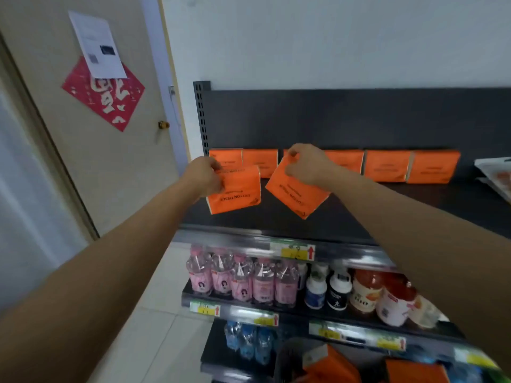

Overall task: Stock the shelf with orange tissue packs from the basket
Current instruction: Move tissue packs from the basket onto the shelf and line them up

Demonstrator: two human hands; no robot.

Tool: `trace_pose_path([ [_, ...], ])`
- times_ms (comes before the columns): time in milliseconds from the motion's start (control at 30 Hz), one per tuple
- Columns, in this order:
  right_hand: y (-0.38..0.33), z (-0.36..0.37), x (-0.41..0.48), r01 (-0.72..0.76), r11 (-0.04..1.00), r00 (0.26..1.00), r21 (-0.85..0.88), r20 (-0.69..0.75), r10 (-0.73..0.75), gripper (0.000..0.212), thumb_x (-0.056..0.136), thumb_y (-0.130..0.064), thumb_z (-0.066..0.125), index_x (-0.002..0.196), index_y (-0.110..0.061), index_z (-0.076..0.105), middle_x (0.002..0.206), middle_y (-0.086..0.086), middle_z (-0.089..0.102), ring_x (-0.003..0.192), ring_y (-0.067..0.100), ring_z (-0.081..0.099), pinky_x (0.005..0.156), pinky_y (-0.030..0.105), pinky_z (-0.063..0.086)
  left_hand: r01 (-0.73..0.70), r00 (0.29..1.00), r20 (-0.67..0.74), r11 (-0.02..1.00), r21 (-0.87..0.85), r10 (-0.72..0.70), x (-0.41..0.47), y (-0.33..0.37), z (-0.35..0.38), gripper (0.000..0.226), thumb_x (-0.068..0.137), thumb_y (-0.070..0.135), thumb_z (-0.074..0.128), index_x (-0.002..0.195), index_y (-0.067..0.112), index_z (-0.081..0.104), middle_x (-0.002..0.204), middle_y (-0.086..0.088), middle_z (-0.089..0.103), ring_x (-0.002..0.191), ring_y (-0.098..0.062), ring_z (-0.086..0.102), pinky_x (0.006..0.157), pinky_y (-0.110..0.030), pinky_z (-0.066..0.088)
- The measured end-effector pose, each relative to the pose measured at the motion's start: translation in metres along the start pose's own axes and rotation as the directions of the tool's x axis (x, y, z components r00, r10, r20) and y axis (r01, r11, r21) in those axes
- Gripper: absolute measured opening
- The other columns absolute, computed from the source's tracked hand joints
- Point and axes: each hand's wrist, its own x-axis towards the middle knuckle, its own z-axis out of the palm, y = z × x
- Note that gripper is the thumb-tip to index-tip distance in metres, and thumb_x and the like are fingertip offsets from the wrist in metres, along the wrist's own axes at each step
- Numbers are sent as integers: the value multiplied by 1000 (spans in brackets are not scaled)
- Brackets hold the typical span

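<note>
1. Left of the top shelf (243, 221), a door (110, 167) carries a red paper ornament (110, 106), partly covered by a white sheet (96, 42).
2. Over the top shelf's left front, the left hand (203, 175) grips the left tissue pack (237, 193) by its left edge, with the fingers curled round it and pressed together. The pack hangs roughly level, print upside down.
3. Just beside it, above the top shelf's middle, the right hand (307, 165) pinches the upper corner of the right tissue pack (293, 189) between thumb and curled fingers. This pack hangs tilted, one corner down (both packs look clear of the shelf surface).
4. Along the back of the top shelf, a row of orange packs (387, 165) stands upright, side by side.
5. Under the top shelf, pink bottles (240, 277) stand in a line.
6. Far below the top shelf, the basket (287, 357) holds more basket packs (331, 366), blurred.
</note>
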Motion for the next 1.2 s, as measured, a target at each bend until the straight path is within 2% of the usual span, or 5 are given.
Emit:
trace_pose_path([
  [267,-18,60,117,-11,964,992,-267,116,43,50,93,-24,51,142,-32,39,145,4,43,133,31,39,110,47,34,-15,998,57,999,-46,18,121,-50,-9,47,80,-11,55,125,4,55,124,-20,56,110,-34,55,86,-38,47],
  [500,-25,101,171,-43,931,984,-362,146,103,49,97,-27,47,142,-41,35,147,2,40,136,31,34,112,51,23,-23,994,107,993,-114,35,191,-81,8,52,80,-17,53,126,7,55,130,-17,52,76,-21,56,56,-23,44],
  [700,-18,114,174,-101,903,994,-418,-4,109,62,87,-35,63,142,-28,36,141,7,42,132,30,32,108,46,27,4,999,45,989,-146,2,219,-100,25,69,77,-7,66,138,9,36,131,-18,49,110,-34,54,74,-32,45],
  [933,-4,125,161,-397,898,913,-192,-186,364,78,74,-32,78,132,-7,31,136,17,36,125,37,42,98,44,41,83,996,44,975,-209,-75,230,-109,43,60,77,7,72,127,0,39,127,-19,51,114,-35,52,88,-42,47],
  [1200,0,135,164,-429,903,883,12,-202,423,72,82,-18,72,134,-2,26,126,21,55,116,37,55,92,40,45,0,1000,8,978,-208,1,236,-108,53,58,78,4,70,128,2,42,126,-19,54,116,-34,52,88,-37,44],
])
